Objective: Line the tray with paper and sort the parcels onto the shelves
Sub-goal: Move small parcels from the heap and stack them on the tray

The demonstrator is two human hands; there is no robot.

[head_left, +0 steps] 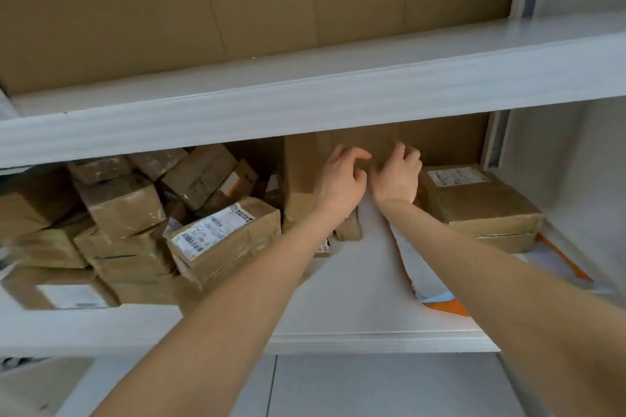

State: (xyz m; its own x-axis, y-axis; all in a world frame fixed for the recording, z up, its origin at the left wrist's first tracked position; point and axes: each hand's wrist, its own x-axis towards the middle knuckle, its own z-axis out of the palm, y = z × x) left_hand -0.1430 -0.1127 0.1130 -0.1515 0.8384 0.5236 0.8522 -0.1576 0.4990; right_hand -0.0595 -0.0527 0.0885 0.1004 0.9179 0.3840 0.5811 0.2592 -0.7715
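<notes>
Both forearms extended fwd into lower shelf (355, 284), bare, roughly parallel, wrists close together. Left hand (342, 179) w/ fingers curled, loosely spread, holding nothing visible. Right hand (398, 174) same: fingers bent, apart, no item gripped. Both hands poised against upright cardboard sheet (338, 152) at shelf back; contact unclear. Parcels (216, 237) piled at left of shelf; taped box (477, 203) on right, white mailer (416, 267) flat beneath right forearm. Upper shelf (305, 101) lined w/ cardboard.

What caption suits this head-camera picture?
Both bare hands, left hand and right hand, reach between parcels on a white shelf.
</notes>
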